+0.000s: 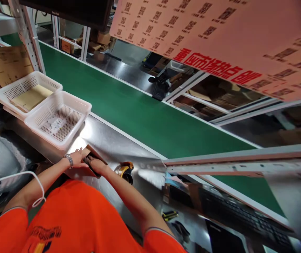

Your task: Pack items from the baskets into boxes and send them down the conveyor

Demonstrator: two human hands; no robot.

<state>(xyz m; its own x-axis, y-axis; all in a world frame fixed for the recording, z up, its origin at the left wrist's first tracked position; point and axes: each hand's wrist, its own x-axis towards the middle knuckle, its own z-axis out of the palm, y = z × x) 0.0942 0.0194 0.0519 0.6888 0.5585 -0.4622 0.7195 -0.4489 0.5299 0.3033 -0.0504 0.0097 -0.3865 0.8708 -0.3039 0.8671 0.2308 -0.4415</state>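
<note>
A small brown cardboard box (98, 154) lies open on the metal bench, close to my body. My left hand (77, 159), with a metal-band watch at the wrist, rests against the left side of the box with its fingers stretched out. Over the box opening, my right hand (97, 164) has its fingers bent down around something dark. What that dark thing is, I cannot make out. Just right of the box stands a tape dispenser (124, 171) with a yellowish roll.
Two white plastic baskets (61, 146) stand at the left; the nearer holds a small clear packet (55, 123). A green conveyor belt (129, 109) runs behind the bench. A metal post (232, 165) crosses at right, near a keyboard (242, 207). A pink code sheet (266, 28) hangs above.
</note>
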